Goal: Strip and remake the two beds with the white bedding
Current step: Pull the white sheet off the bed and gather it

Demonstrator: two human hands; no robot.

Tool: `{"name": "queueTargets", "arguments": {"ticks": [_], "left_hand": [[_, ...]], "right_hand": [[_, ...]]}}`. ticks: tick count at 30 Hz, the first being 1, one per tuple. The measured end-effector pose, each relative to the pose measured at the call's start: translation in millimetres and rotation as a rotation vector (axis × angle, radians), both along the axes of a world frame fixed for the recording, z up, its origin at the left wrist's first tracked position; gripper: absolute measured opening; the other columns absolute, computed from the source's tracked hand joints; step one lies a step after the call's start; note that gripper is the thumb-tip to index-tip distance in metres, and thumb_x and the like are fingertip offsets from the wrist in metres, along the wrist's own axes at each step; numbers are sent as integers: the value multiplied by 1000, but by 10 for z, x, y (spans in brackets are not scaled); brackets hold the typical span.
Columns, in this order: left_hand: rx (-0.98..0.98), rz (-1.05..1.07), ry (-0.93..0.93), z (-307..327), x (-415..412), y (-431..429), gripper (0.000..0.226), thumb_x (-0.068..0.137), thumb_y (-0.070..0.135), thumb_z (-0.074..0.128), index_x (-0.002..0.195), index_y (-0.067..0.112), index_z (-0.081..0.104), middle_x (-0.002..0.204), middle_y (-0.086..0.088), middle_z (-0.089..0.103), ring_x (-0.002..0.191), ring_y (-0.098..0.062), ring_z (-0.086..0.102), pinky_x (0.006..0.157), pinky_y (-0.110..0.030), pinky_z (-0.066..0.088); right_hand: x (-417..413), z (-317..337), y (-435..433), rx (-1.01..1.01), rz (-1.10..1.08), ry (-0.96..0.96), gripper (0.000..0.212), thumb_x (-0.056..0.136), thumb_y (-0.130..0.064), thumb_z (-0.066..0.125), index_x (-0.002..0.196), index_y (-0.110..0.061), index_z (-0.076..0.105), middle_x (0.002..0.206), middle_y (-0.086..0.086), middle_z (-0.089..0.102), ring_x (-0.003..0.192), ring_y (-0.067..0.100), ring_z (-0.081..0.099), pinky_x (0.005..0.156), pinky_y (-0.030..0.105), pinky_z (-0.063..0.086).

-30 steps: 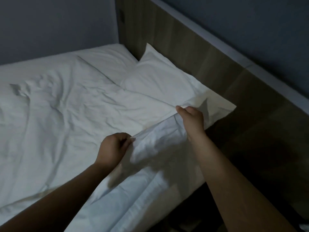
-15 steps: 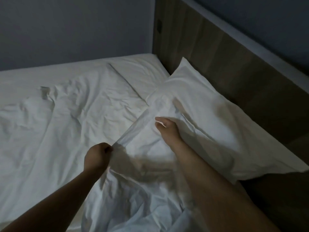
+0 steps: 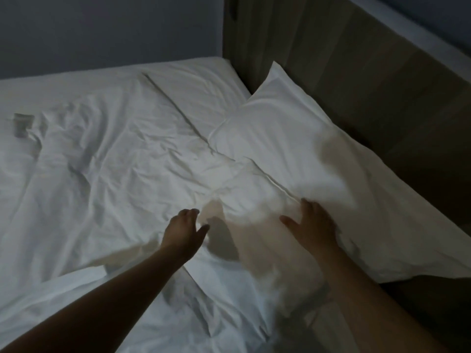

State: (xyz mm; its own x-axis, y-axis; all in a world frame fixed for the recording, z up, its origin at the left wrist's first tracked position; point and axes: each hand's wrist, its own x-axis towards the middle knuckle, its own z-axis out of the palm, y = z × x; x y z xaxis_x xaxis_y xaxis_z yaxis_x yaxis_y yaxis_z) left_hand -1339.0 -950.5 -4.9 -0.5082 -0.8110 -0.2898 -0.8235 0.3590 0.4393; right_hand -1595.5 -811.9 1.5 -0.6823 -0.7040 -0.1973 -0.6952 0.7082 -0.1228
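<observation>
A white pillow [image 3: 293, 138] lies at the head of the bed against the wooden headboard. A creased white duvet [image 3: 107, 179] covers the mattress to its left, and its turned-back edge meets the pillow. My left hand [image 3: 184, 226] hovers over the duvet's folded edge with fingers loose and nothing in them. My right hand [image 3: 312, 222] lies flat with spread fingers where the duvet edge meets the pillow's near side. Bare white sheet [image 3: 198, 82] shows at the far corner.
The wooden headboard [image 3: 356, 72] runs along the right side, with a grey wall [image 3: 102, 29] behind the bed. A small grey tag or patch [image 3: 23, 124] sits on the duvet at far left. A dark gap lies beyond the bed's near right edge.
Both hands have let go of the duvet edge they were pinching. The edge now lies flat against the pillow, the left hand has opened, and the right hand has spread flat on the bedding.
</observation>
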Motion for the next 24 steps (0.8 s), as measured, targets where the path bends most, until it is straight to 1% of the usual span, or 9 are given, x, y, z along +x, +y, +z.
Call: {"name": "queueTargets", "arguments": {"ticks": [5, 8, 12, 15, 17, 20, 21, 23, 24], "left_hand": [[17, -25, 49, -13, -459, -73, 55, 94, 43, 51, 137, 10, 43, 135, -14, 49, 120, -30, 49, 99, -35, 39], [37, -19, 101, 49, -749, -193, 67, 89, 60, 44, 134, 10, 45, 131, -15, 51, 118, -32, 50, 97, -36, 40], [148, 42, 56, 79, -1136, -258, 62, 92, 60, 43, 138, 20, 31, 130, -20, 49, 116, -35, 51, 95, -36, 41], [247, 135, 143, 137, -1343, -118, 78, 84, 70, 43, 132, 8, 42, 133, -19, 51, 119, -34, 50, 94, -35, 38], [255, 57, 218, 294, -1530, 64, 71, 88, 64, 45, 133, 9, 41, 136, -16, 48, 124, -32, 47, 98, -36, 36], [313, -110, 307, 408, -1751, 371, 55, 85, 60, 56, 117, 16, 48, 118, -12, 58, 111, -31, 56, 93, -39, 47], [311, -155, 297, 349, -1788, 456, 56, 84, 58, 59, 119, 15, 48, 120, -12, 57, 114, -30, 54, 95, -37, 45], [297, -231, 184, 198, -1800, 597, 67, 88, 51, 57, 137, 9, 39, 138, -12, 44, 131, -27, 41, 104, -31, 32], [280, -260, 122, 136, -1797, 629, 69, 90, 48, 57, 141, 7, 35, 143, -12, 39, 134, -25, 37, 105, -28, 29]], "right_hand": [[-43, -36, -7, -2, 50, -159, 78, 83, -66, 52, 142, -17, 38, 139, 12, 51, 127, 29, 48, 103, 35, 39], [-15, 72, 30, -15, 16, -221, 74, 80, -64, 59, 136, -18, 47, 130, 9, 59, 119, 28, 55, 94, 33, 43], [21, 293, 149, -68, 33, -164, 59, 76, -67, 62, 114, -23, 63, 107, 5, 70, 100, 26, 64, 79, 31, 48], [-174, 727, 320, -128, -5, -121, 56, 76, -65, 64, 109, -20, 67, 104, 5, 71, 95, 25, 66, 74, 29, 47], [-394, 1012, 592, -148, -62, -152, 60, 76, -63, 66, 115, -17, 67, 108, 5, 70, 96, 24, 65, 74, 26, 43], [-585, 1153, 1121, -87, -171, -189, 55, 76, -60, 66, 113, -20, 67, 106, 3, 70, 84, 20, 60, 72, 27, 40], [-599, 1070, 1246, -54, -206, -224, 49, 79, -56, 67, 113, -21, 67, 108, 3, 69, 86, 20, 60, 72, 27, 40], [-565, 818, 1361, 26, -223, -276, 40, 83, -50, 66, 112, -22, 67, 110, 2, 68, 91, 20, 61, 71, 24, 39], [-541, 665, 1391, 63, -222, -288, 37, 83, -51, 66, 107, -23, 67, 107, 0, 69, 86, 17, 60, 68, 23, 40]]}}
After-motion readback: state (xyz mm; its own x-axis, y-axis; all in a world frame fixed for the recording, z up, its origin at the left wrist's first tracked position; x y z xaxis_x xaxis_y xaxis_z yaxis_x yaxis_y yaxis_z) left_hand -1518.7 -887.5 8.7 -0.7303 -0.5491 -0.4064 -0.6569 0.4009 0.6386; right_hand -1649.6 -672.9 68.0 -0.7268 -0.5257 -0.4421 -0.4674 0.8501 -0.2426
